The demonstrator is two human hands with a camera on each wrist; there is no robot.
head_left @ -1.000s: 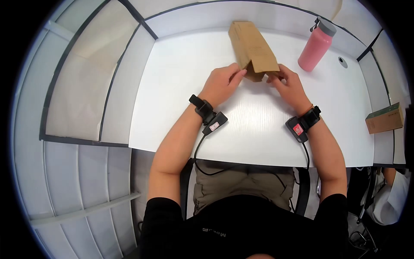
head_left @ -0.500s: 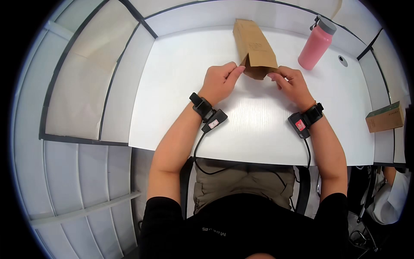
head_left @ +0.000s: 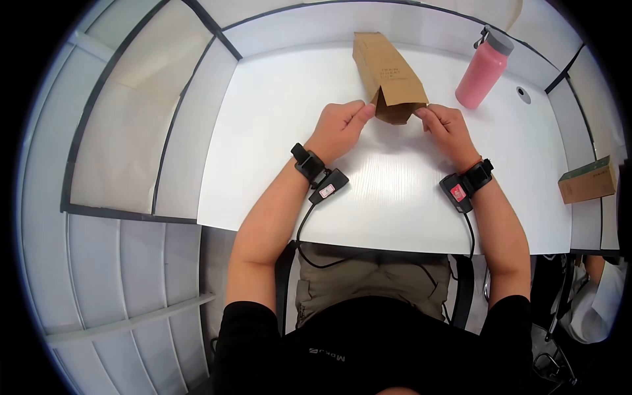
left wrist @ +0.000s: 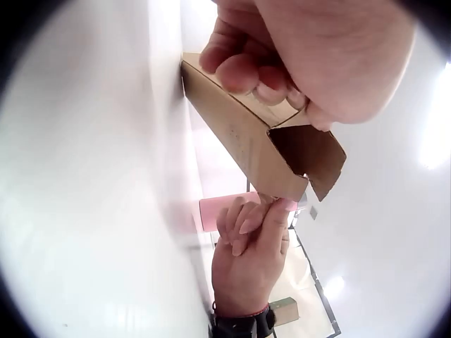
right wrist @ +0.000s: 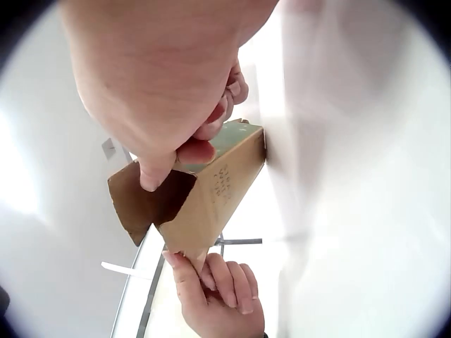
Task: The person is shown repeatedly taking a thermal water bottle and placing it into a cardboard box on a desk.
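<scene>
A long brown cardboard box (head_left: 390, 69) lies at the back of the white table, its open end facing me with the flaps spread. At the left corner of that opening, my left hand (head_left: 337, 128) pinches the cardboard between thumb and curled fingers. My right hand (head_left: 451, 133) pinches the opposite corner, its thumb at the mouth in the right wrist view. Printed letters run along one side of the box, and a green face (right wrist: 232, 137) shows in the right wrist view. The inside of the opening looks dark brown.
Behind my right hand stands a pink bottle (head_left: 482, 76) with a grey lid. A smaller brown and green box (head_left: 588, 182) sits at the table's right edge. Low white partitions border the table, and a round cable hole (head_left: 523, 95) is at the back right.
The box shifted slightly right and back, then returned toward me. My right hand's thumb and fingers have moved from under the flap to the corner of the opening.
</scene>
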